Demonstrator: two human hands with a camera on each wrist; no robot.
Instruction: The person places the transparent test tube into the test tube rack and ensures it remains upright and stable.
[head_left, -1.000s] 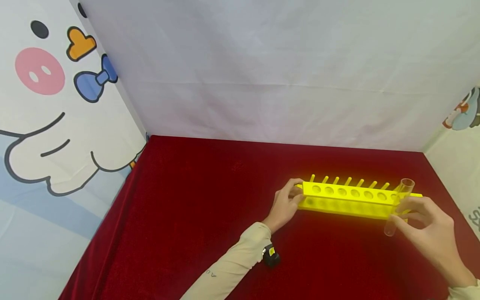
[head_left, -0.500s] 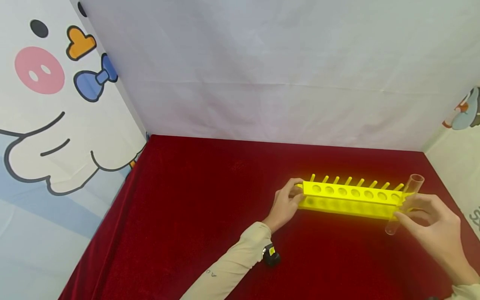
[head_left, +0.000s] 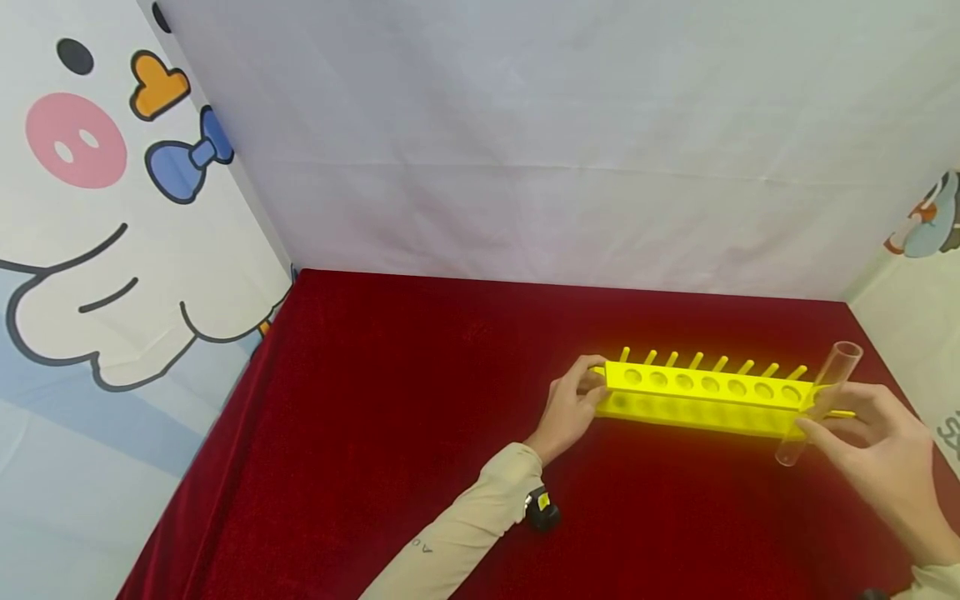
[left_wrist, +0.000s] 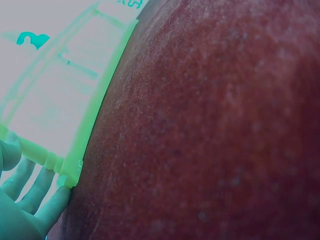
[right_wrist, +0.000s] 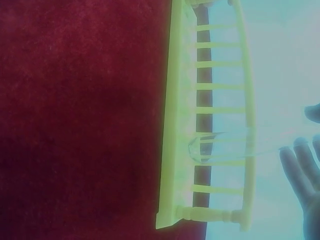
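A bright yellow test tube rack (head_left: pixel 671 396) stands on the red cloth, with round holes along its top and a row of pegs behind. My left hand (head_left: pixel 568 417) grips the rack's left end; in the left wrist view its fingers (left_wrist: pixel 52 207) curl around the end post. At the other end, my right hand (head_left: pixel 881 450) pinches a clear glass test tube (head_left: pixel 842 360) between thumb and fingers. The tube slants, its open mouth up and right, its rounded bottom lower left, overlapping the rack's right end in the head view. No tube shows in the rack's visible holes.
Dark red cloth (head_left: pixel 420 400) covers the table. A white fabric backdrop (head_left: pixel 525 150) rises behind it, and a cartoon-printed panel (head_left: pixel 75 250) stands at the left. Another printed panel (head_left: pixel 915 317) edges the right side.
My right hand has shifted slightly right and up with the test tube, which now tilts more to the right. The left hand and the rack stay put.
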